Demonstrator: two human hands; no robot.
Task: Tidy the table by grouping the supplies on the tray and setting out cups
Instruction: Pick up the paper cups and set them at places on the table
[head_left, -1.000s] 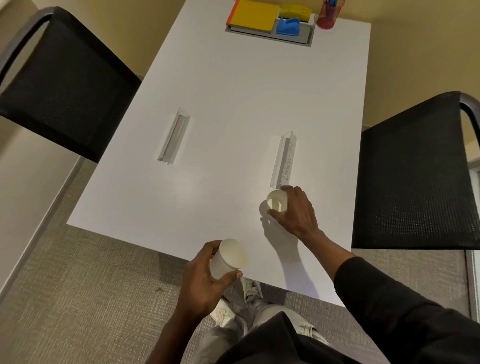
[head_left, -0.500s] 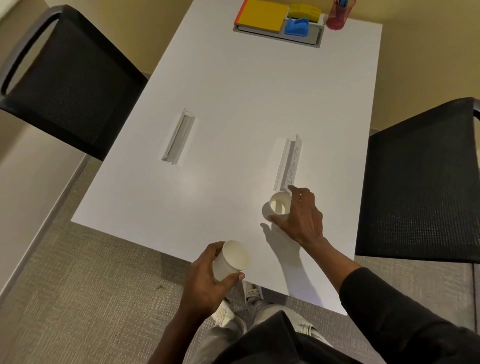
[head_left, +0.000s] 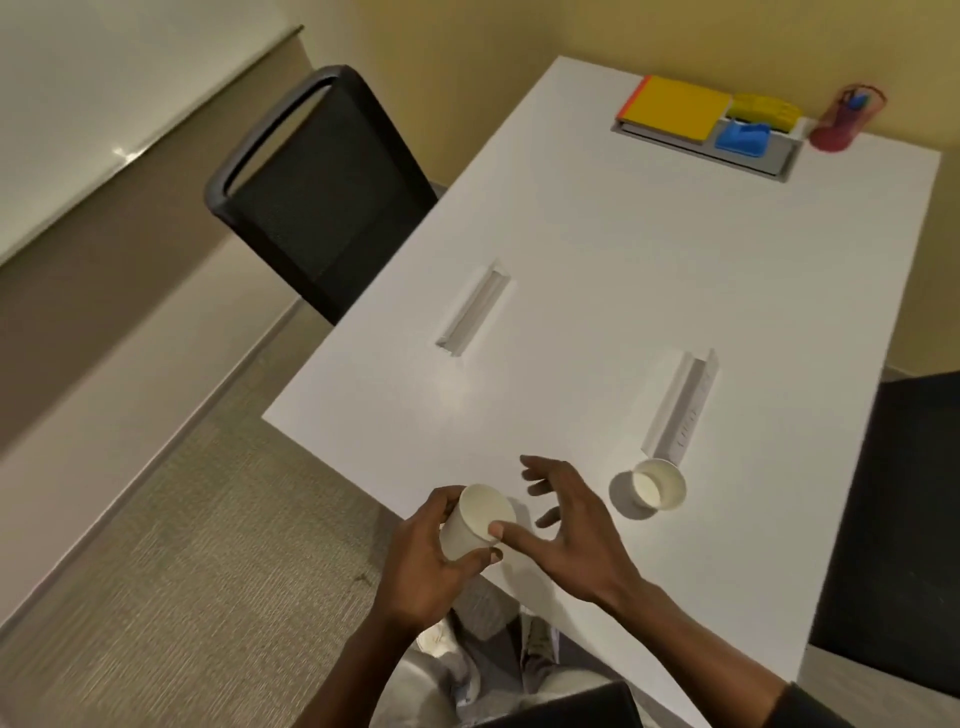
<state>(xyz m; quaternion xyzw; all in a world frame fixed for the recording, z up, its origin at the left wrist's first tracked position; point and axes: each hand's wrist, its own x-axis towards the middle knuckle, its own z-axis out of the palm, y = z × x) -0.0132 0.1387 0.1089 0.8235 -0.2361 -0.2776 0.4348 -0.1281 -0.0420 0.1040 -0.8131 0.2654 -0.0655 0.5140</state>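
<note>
My left hand (head_left: 423, 564) grips a white paper cup (head_left: 475, 519) tilted over the table's near edge. My right hand (head_left: 571, 530) is beside it, fingers spread, thumb touching that cup's rim. A second white paper cup (head_left: 655, 484) stands upright on the white table (head_left: 597, 291), just in front of the right folded name card (head_left: 680, 410), free of both hands. At the far end a grey tray (head_left: 774, 158) holds a yellow notebook (head_left: 675, 108), a blue tape dispenser (head_left: 743, 137) and a yellow item (head_left: 763, 110).
A red pen holder (head_left: 844, 122) stands right of the tray. A second folded card (head_left: 472, 309) lies left of centre. Black mesh chairs stand at the left (head_left: 322, 192) and right (head_left: 893, 519) sides. Carpet lies below the near edge.
My right hand let go of the cup by the name card and moved left to the cup in my left hand. The view swung left.
</note>
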